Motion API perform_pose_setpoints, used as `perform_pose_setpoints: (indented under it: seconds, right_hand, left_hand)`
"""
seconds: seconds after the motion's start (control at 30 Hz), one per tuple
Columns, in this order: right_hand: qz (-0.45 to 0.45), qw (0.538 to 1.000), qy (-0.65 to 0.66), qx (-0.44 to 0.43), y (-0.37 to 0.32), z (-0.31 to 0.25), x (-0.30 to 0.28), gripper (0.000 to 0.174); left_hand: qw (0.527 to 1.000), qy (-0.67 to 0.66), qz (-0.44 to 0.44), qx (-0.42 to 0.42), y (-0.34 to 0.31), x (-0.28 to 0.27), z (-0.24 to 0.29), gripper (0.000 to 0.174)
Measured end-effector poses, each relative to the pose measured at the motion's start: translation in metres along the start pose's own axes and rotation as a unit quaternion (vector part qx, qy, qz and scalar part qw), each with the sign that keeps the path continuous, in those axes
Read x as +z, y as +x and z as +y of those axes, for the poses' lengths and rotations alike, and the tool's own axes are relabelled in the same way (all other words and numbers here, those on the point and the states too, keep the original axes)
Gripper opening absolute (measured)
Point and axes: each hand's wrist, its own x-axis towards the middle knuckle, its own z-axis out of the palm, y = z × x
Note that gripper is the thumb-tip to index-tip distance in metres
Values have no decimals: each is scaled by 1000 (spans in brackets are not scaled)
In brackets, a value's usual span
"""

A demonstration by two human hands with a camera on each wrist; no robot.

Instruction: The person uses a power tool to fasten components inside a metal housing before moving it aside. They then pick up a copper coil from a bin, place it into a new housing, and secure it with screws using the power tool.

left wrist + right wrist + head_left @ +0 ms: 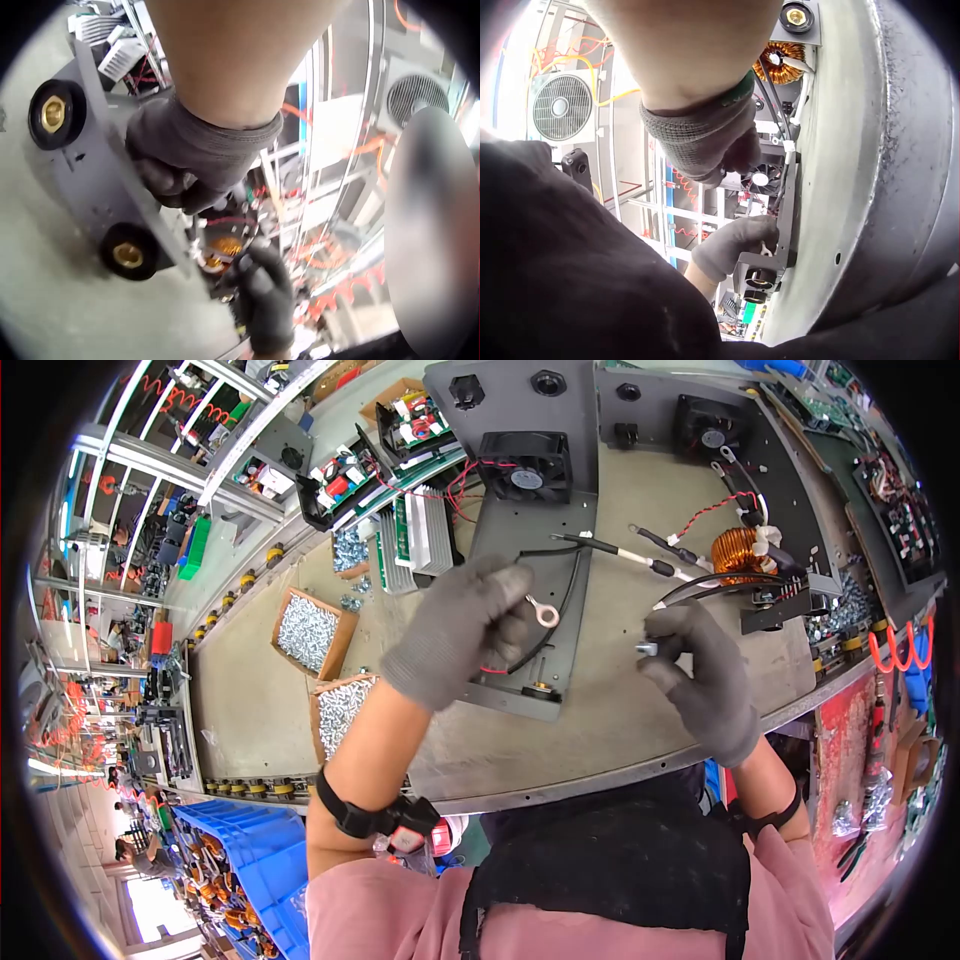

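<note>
The gloved left hand [460,622] pinches a cable with a silver ring terminal [545,616] above the front part of a dark metal chassis [520,530]. To its right, the gloved right hand [702,678] holds a small silver bolt [647,648] between thumb and fingers, apart from the terminal. In the left wrist view the left hand [187,157] is beside the chassis panel [90,180] with two round black fittings. The right wrist view shows the right hand [709,146] and, below it, the left hand [731,244] at the terminal [766,249].
Two boxes of screws [308,632] stand left of the chassis. A second chassis with a fan [712,428] and a copper coil [742,555] lies at the right. A white-and-black cable [625,553] crosses between them. Circuit boards [415,420] stand behind, and a blue crate [250,860] is at lower left.
</note>
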Motion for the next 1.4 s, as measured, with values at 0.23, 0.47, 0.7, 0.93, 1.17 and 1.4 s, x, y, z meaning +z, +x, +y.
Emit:
perform_pose_setpoints:
  seconds: [0.23, 0.47, 0.7, 0.93, 1.17, 1.4]
  right_hand:
    - [-20, 986, -109, -126, 34, -25, 40, 31]
    - [-27, 919, -307, -244, 36, -32, 42, 33]
    - [-149, 923, -46, -352, 29, -70, 16, 38]
    - [-156, 964, -132, -170, 37, -40, 19, 22]
    - [-263, 944, -99, -172, 60, -25, 50, 31]
    - [-323, 937, -87, -103, 57, 7, 40, 35]
  left_hand:
    - [995, -61, 55, 50, -23, 23, -16, 25]
    - [959, -265, -99, -14, -22, 12, -27, 23]
    - [846, -429, -184, 257, -48, 41, -41, 26]
    - [885, -272, 20, 377, -45, -32, -41, 45]
    - [997, -73, 26, 10, -130, -24, -104, 34]
    - [800, 203, 543, 155, -395, -71, -81, 42]
